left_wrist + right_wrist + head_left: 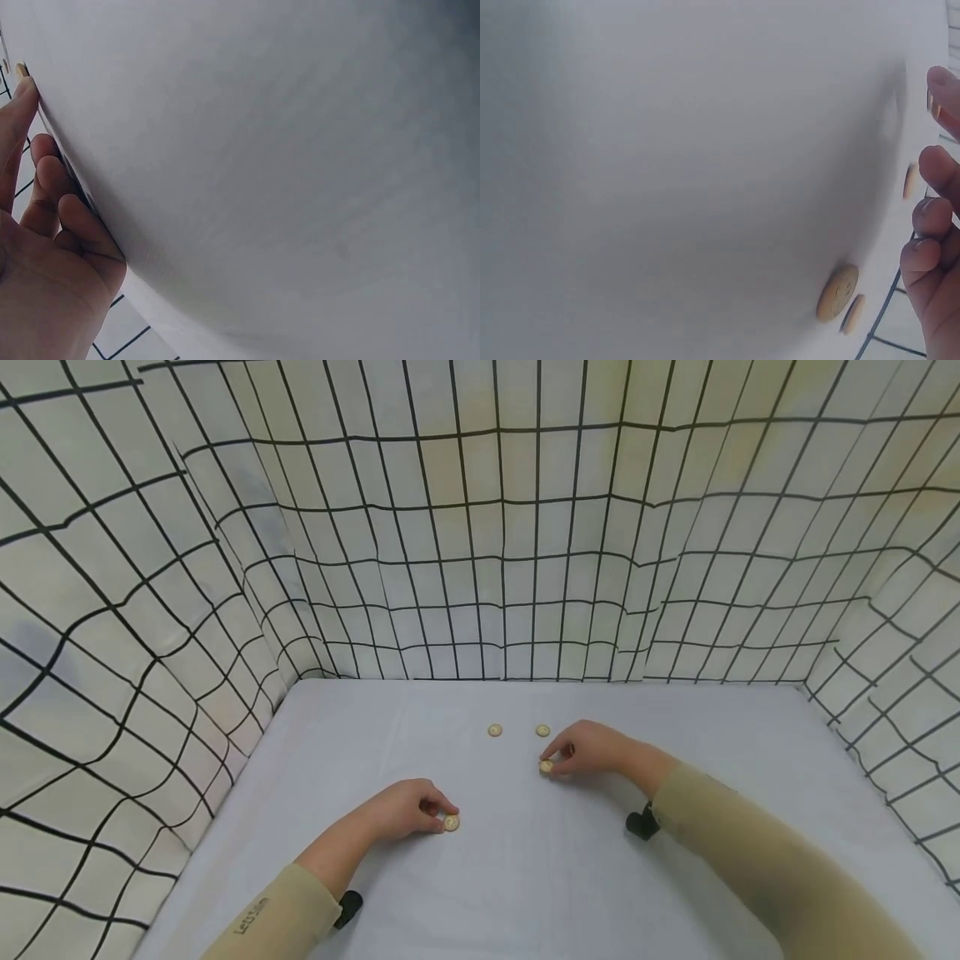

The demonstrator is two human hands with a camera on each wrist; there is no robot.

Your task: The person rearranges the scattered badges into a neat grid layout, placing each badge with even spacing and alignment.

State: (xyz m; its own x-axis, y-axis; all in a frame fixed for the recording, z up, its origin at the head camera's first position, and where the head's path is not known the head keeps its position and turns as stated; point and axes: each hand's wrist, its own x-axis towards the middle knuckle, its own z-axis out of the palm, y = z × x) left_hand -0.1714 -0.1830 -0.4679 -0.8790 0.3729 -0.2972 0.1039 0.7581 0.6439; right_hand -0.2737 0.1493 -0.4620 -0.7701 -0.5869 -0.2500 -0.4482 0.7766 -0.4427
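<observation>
My left hand (405, 808), at left of centre in the head view, pinches a small round cookie (452, 822) between thumb and index finger, low over the white tabletop. In the left wrist view only the edge of this cookie (22, 70) shows beyond the fingertips. Farther right, my right hand (594, 748) pinches another pale cookie (546, 767) by its side. Its other fingers (922, 255) are curled in the right wrist view. Two more cookies lie flat at the back, one left (495, 730) and one right (542, 730), the latter just beyond the right fingertips.
A white sheet covers the table (510, 885). White walls with a black grid net (517, 560) enclose the back and both sides. Dark wrist-camera mounts sit under the left wrist (348, 908) and the right wrist (642, 822). Both sleeves are tan.
</observation>
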